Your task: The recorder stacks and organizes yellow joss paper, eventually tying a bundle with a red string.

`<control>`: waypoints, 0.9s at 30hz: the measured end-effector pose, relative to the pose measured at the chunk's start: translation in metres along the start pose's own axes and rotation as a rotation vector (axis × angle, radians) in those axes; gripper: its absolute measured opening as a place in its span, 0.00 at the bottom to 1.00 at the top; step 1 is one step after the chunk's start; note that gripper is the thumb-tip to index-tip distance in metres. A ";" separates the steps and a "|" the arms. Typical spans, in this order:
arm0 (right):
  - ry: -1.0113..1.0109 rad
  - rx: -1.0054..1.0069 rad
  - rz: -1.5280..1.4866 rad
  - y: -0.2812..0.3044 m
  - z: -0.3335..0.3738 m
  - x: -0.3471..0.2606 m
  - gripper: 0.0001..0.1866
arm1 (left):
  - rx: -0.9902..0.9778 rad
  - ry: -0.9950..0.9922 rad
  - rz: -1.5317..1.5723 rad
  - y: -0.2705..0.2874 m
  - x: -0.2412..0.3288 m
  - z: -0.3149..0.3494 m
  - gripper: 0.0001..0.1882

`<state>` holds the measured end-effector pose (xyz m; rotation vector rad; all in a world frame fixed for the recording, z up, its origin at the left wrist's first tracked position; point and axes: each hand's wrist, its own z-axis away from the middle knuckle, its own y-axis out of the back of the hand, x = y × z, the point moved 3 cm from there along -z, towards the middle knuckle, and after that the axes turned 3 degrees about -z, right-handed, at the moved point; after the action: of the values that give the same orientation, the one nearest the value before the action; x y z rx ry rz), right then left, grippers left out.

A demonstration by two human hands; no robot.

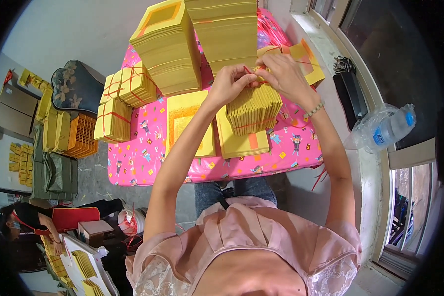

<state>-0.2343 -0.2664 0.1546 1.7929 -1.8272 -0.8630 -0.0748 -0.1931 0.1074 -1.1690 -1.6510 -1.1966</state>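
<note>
A thick bundle of folded yellow paper (254, 109) stands at the middle of the table, with a red string around its lower part. Over its top, my left hand (232, 85) is closed, pinching the red string (248, 70) between thumb and fingers. Close beside it, my right hand (287, 78), with a beaded bracelet at the wrist, is closed on the same string, its fingertips partly hidden. Beneath and in front of the bundle lies a flat yellow paper stack (241, 143). Left of that is another flat stack (190, 123) with an orange printed patch.
Tall yellow paper stacks (165, 47) rise at the back of the pink table cover (133, 165). String-tied bundles (114, 121) sit left. A plastic bottle (394, 127) lies on the right sill. At lower left, another person (59, 219) works at a white table.
</note>
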 end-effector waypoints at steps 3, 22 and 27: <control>-0.052 -0.089 0.001 0.003 0.016 -0.005 0.07 | -0.034 0.005 0.075 0.008 -0.003 -0.003 0.08; -0.367 -0.259 -0.464 -0.022 0.023 0.021 0.09 | -0.038 -0.050 -0.214 -0.002 0.012 0.010 0.01; -0.443 -0.283 -0.516 -0.029 0.023 0.023 0.08 | 0.126 -0.267 -0.457 -0.005 0.015 0.014 0.04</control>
<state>-0.2305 -0.2852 0.1158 2.0231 -1.3721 -1.7361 -0.0850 -0.1771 0.1164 -0.9290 -2.2485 -1.2206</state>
